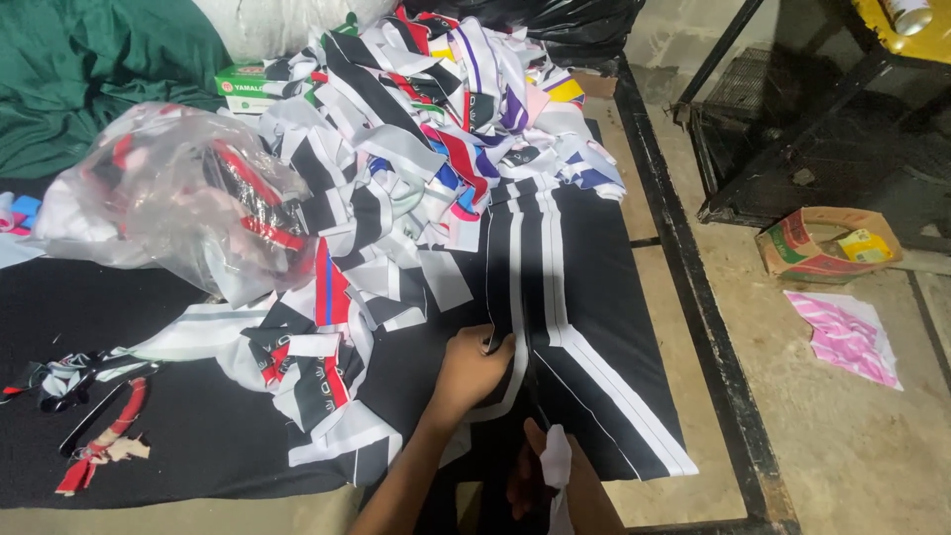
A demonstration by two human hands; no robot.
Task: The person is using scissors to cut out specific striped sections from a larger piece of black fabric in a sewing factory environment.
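Black fabric with white stripes (pixel 580 297) lies flat under both hands, spread across the dark table (pixel 149 466). Left hand (pixel 471 369) presses down on it, fingers curled, pinching the cloth at a stripe edge. Right hand (pixel 550 474), just below and nearer the body, is closed around a white strip of cloth (pixel 557 466). Above the left hand sits a heap of striped scraps (pixel 416 149); far to its left, a clear plastic bag (pixel 168 193) and red-handled scissors (pixel 99 421). Best kept taut, seemingly: stripes straight, left palm firm, no bunching underneath.
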